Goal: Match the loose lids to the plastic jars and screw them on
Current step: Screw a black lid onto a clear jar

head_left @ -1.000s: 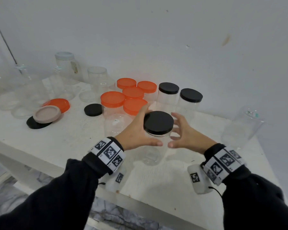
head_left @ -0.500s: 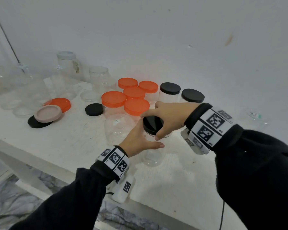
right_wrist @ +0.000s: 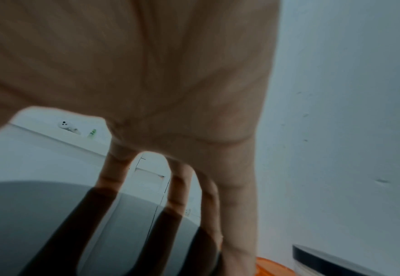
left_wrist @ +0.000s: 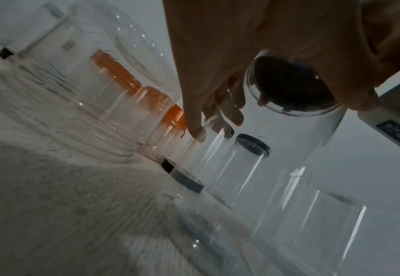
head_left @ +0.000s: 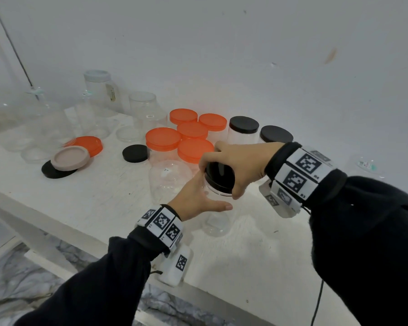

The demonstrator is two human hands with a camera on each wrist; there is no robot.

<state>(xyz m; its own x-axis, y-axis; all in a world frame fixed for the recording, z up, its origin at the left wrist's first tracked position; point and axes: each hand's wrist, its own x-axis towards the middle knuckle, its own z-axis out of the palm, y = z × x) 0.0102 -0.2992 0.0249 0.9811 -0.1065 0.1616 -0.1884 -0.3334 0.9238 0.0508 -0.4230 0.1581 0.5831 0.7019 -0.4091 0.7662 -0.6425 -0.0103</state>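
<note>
right hand (head_left: 236, 165) now grips black lid (head_left: 219, 176).

My sleeves (head_left: 99, 278) black. Wristbands (head_left: 302, 170) white with black square codes. Lid (head_left: 219, 176) under my right hand (head_left: 240, 165) black, jar (head_left: 216, 222) clear. Other lids (head_left: 163, 138) orange, one beige (head_left: 70, 158). Table (head_left: 80, 196) white.

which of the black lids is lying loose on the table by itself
The black lid lying flat just left of the orange-lidded jars. The other black lids sit on jars, one lies under a beige lid, and one is gripped by the right hand.
</note>
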